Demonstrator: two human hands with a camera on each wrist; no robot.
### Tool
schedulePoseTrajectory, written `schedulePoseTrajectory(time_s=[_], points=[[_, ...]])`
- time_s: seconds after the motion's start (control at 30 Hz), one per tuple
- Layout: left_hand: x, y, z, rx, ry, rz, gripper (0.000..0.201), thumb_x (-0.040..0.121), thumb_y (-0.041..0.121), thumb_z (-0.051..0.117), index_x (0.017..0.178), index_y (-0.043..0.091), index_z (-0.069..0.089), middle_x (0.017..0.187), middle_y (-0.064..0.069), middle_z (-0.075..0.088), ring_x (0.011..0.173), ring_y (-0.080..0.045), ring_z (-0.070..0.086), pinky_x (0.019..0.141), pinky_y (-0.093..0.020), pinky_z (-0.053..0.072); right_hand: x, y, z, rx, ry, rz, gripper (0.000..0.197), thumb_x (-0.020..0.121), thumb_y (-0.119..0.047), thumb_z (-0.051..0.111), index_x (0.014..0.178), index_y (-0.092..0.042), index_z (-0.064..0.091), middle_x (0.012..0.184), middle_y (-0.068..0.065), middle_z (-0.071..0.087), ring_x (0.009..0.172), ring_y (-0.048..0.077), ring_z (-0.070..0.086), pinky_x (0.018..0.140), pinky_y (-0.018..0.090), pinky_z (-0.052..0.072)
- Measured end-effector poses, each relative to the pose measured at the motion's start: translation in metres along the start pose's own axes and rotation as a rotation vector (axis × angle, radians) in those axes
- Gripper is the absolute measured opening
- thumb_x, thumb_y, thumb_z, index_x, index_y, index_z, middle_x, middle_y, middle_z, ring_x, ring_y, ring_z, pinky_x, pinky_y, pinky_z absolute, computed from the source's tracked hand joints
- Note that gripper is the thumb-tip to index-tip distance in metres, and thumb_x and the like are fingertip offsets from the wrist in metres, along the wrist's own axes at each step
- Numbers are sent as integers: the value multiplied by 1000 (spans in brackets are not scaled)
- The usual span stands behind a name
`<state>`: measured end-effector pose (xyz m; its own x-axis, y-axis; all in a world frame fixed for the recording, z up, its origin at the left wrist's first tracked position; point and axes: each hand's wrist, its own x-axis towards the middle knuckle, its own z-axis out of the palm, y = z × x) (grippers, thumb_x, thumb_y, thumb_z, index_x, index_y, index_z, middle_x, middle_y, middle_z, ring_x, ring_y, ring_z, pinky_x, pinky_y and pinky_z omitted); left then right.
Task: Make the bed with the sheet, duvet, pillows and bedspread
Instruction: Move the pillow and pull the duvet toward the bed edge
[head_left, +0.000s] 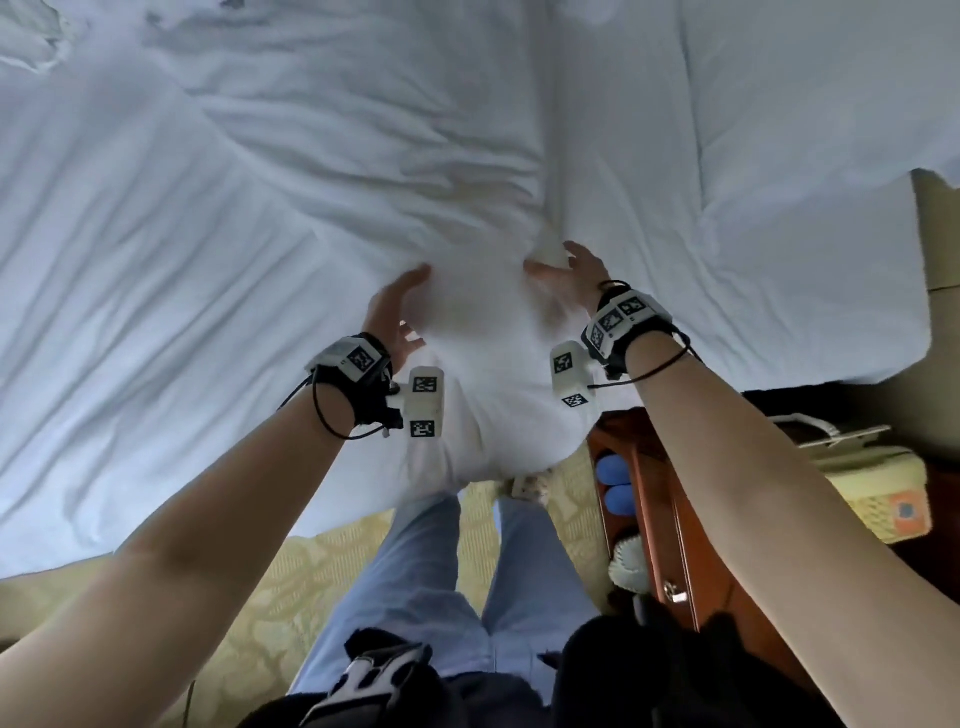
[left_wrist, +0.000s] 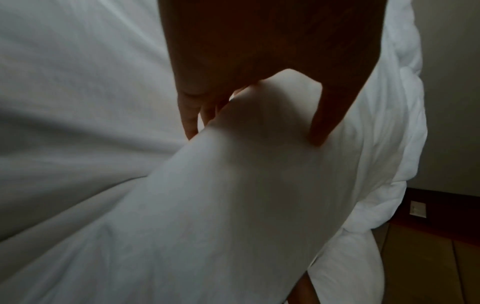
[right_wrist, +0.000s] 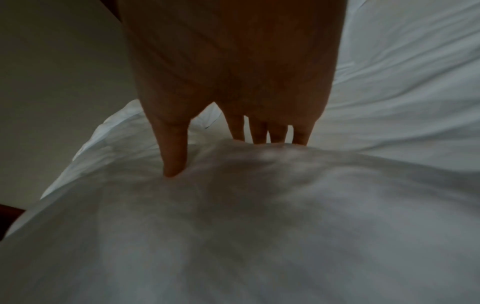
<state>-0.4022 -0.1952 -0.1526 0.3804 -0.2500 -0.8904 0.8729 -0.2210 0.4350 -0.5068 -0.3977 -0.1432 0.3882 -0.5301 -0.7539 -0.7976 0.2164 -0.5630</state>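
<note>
Bare left hand (head_left: 396, 312), right hand (head_left: 579, 275), forearms (head_left: 234, 499). Black wrist straps (head_left: 358, 387), white camera modules (head_left: 427, 408) with black-and-white square markers, thin black cables (head_left: 660, 366). Light-blue jeans (head_left: 415, 571), dark top (head_left: 623, 675).

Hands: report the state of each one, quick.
Left hand: grips the white pillow, thumb opposite the fingers.
Right hand: grips the same pillow, thumb pressed in, fingers over its far edge.

No legible txt/brands/nos anywhere. Only b/w square code tags (head_left: 427, 385) on wrist cam units (head_left: 571, 382), not readable.
</note>
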Motion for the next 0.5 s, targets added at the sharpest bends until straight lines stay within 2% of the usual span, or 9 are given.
schedulePoseTrajectory(time_s=[0.07,0.13,0.17,0.23,0.3,0.37,0.43,0.5], points=[[0,3,2,-25,9,25,36,75,40,73,103,21,62,106,-2,64,103,-22,60,88,-40,51,7,-8,-2,-60,-63,6,90,79,-39,73,150,-17,22,151,2,34,135,20,39,98,24,34],[0,5,7,-50,52,59,38,72,44,75,99,20,61,101,-3,67,98,-21,63,83,-38,53,11,-14,-2,-169,-131,13,90,75,-43,75,147,-16,29,146,-1,39,133,18,40,108,29,31],[-1,6,9,-60,70,80,46,68,47,78,100,19,62,101,-3,69,98,-22,64,86,-40,54,10,-16,-1,-197,-156,3,85,73,-42,77,142,-13,38,139,-3,46,125,16,47,107,29,36],[-4,7,14,-76,85,115,67,54,55,84,106,16,65,103,-5,73,100,-25,68,93,-44,53,10,-17,-3,-176,-185,-37,72,71,-35,81,130,-6,52,128,3,59,112,19,58,94,27,46],[-7,6,23,-77,133,137,79,46,59,86,108,13,67,105,-8,73,101,-27,69,96,-46,52,3,-20,-10,-138,-168,-85,62,74,-24,79,124,1,53,117,5,61,103,17,58,84,24,45],[-15,8,35,-88,195,182,71,53,51,86,105,8,67,103,-11,73,96,-29,70,89,-45,55,-6,-21,-23,-114,-127,-127,58,76,-18,77,124,3,51,111,7,59,101,18,57,82,23,44],[-21,10,50,-110,235,237,71,58,37,86,115,3,60,104,-15,70,89,-31,70,75,-45,59,-13,-20,-39,-42,-122,-153,55,73,-15,79,120,2,55,114,11,64,105,23,62,82,27,49],[-27,12,71,-109,254,286,76,59,26,85,123,6,50,111,-17,67,92,-33,69,72,-52,58,-22,-17,-62,24,-116,-186,39,72,-11,79,105,-2,60,105,10,67,96,25,65,85,31,53]])
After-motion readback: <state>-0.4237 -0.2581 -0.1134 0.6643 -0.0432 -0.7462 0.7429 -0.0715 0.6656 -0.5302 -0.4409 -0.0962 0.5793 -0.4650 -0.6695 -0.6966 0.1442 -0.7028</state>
